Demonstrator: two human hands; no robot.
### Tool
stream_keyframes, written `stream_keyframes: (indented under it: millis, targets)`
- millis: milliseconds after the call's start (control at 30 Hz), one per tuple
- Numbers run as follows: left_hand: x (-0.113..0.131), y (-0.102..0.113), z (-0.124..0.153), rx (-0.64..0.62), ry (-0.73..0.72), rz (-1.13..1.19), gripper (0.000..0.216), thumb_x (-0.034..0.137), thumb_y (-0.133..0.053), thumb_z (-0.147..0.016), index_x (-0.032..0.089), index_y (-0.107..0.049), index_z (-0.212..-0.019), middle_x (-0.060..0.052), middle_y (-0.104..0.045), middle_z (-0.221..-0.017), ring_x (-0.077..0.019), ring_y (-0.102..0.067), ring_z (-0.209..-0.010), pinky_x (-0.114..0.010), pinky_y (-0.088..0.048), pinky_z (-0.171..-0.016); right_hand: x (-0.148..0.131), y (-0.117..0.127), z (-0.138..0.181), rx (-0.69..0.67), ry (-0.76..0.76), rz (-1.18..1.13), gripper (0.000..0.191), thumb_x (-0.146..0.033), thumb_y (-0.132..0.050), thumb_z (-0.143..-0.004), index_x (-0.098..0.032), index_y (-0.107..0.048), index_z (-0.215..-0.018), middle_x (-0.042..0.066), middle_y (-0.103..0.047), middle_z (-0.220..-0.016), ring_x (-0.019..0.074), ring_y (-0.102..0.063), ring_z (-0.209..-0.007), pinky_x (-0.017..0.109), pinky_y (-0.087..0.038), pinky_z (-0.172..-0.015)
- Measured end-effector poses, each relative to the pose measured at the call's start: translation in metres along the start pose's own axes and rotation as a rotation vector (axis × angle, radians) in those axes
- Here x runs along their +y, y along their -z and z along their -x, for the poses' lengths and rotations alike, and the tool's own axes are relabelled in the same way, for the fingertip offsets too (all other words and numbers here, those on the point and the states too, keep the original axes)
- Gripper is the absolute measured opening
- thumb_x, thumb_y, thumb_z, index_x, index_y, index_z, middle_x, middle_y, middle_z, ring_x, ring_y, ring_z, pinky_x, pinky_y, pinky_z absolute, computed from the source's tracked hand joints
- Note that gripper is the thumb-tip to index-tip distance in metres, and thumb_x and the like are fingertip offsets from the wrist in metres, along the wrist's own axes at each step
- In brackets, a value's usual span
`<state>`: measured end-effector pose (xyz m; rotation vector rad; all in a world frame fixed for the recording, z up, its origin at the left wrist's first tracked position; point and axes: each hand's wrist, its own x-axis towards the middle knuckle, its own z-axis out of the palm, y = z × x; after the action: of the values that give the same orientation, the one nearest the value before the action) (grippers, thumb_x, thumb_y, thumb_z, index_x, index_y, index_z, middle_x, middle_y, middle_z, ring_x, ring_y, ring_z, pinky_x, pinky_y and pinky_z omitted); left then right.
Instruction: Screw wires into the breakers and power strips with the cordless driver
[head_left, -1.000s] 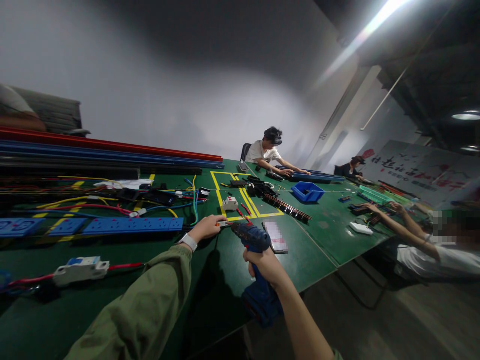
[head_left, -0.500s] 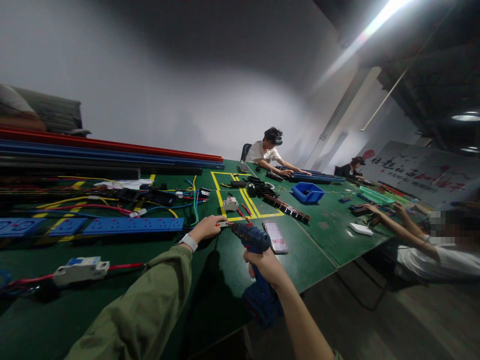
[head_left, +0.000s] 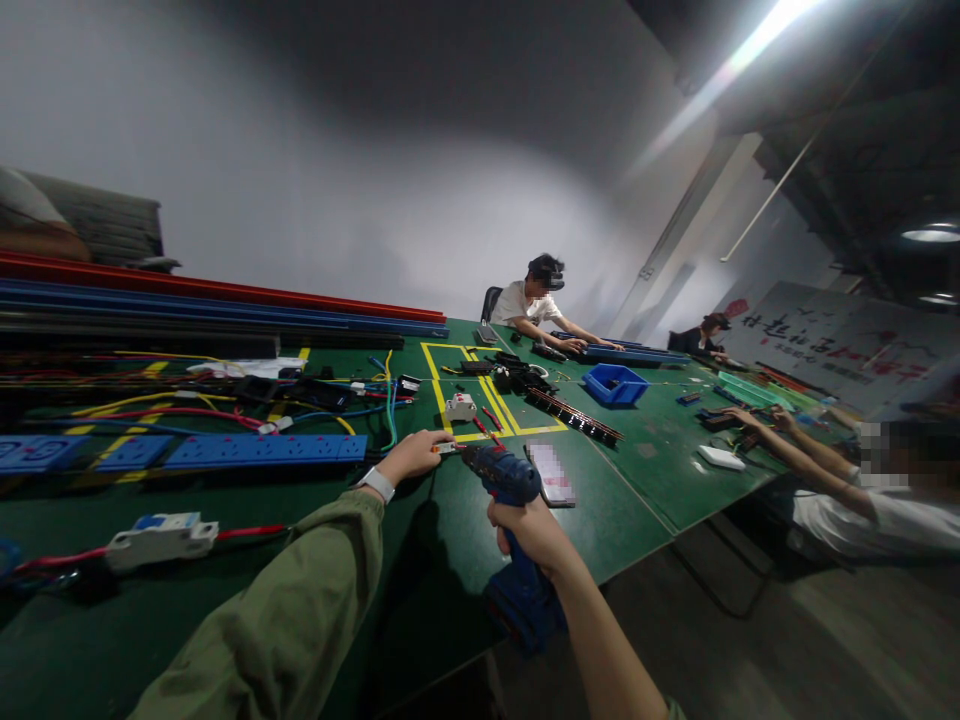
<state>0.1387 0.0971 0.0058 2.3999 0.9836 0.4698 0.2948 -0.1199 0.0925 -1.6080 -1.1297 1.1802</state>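
Note:
My right hand (head_left: 534,532) is wrapped round the grip of a blue cordless drill (head_left: 514,482), which points left. My left hand (head_left: 415,455), with a white band at the wrist, pinches a small white-and-orange part (head_left: 445,448) just ahead of the drill's tip. Most of that part is covered by my fingers, and whether the bit touches it I cannot tell. Beyond it a white circuit breaker (head_left: 460,407) stands on the green table, with short red wires (head_left: 489,425) close by. At the near left lies another circuit breaker (head_left: 163,541) with red wires at both ends.
A blue socket strip (head_left: 266,452) and loose coloured wires (head_left: 225,405) lie on the left, before long red and blue rails (head_left: 225,300). A phone (head_left: 551,473), black strips (head_left: 574,416) and a blue bin (head_left: 615,386) lie right of centre. Co-workers sit beyond and at right.
Both my hands, the drill and the small part keep the same place. At the right, a co-worker's hand has shifted slightly.

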Motion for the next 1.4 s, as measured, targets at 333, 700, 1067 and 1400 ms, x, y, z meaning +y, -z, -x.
stream_keyframes:
  millis: [333, 700, 1067, 1400]
  targets:
    - [-0.0028, -0.0025, -0.0006, 0.005, -0.001, 0.016, 0.051, 0.018, -0.056, -0.078, 0.030, -0.066, -0.127, -0.002, -0.070, -0.126, -0.0231, -0.064, -0.116, -0.028, -0.046, -0.100, 0.0002, -0.0025, 0.0008, 0.008, 0.047, -0.010, 0.023, -0.021, -0.059, -0.065, -0.018, -0.054, -0.087, -0.006, -0.053, -0.062, 0.0103, -0.050, -0.039, 0.023, -0.036, -0.039]
    - [-0.0036, -0.0028, -0.0022, -0.007, 0.003, 0.011, 0.053, 0.019, -0.057, -0.077, 0.030, -0.066, -0.128, -0.003, -0.069, -0.127, -0.0245, -0.063, -0.118, -0.029, -0.045, -0.102, -0.0021, -0.0017, 0.0029, 0.006, 0.004, 0.002, 0.022, -0.019, -0.059, -0.065, -0.020, -0.054, -0.086, -0.008, -0.047, -0.053, 0.0116, -0.050, -0.040, 0.023, -0.037, -0.041]
    - [-0.0038, -0.0026, -0.0015, 0.004, -0.007, 0.006, 0.054, 0.018, -0.056, -0.076, 0.030, -0.066, -0.127, -0.002, -0.070, -0.126, -0.0236, -0.064, -0.117, -0.029, -0.045, -0.101, -0.0006, -0.0038, 0.0032, 0.020, 0.061, -0.012, 0.022, -0.022, -0.059, -0.066, -0.019, -0.054, -0.087, -0.007, -0.051, -0.057, 0.0108, -0.049, -0.039, 0.023, -0.035, -0.040]
    - [-0.0010, -0.0011, -0.0001, -0.001, 0.002, 0.008, 0.053, 0.018, -0.055, -0.077, 0.030, -0.066, -0.127, -0.002, -0.069, -0.127, -0.0243, -0.063, -0.118, -0.029, -0.045, -0.101, -0.0004, -0.0031, 0.0031, 0.034, 0.062, 0.004, 0.022, -0.021, -0.059, -0.065, -0.019, -0.055, -0.087, -0.006, -0.052, -0.060, 0.0108, -0.049, -0.038, 0.023, -0.034, -0.038]
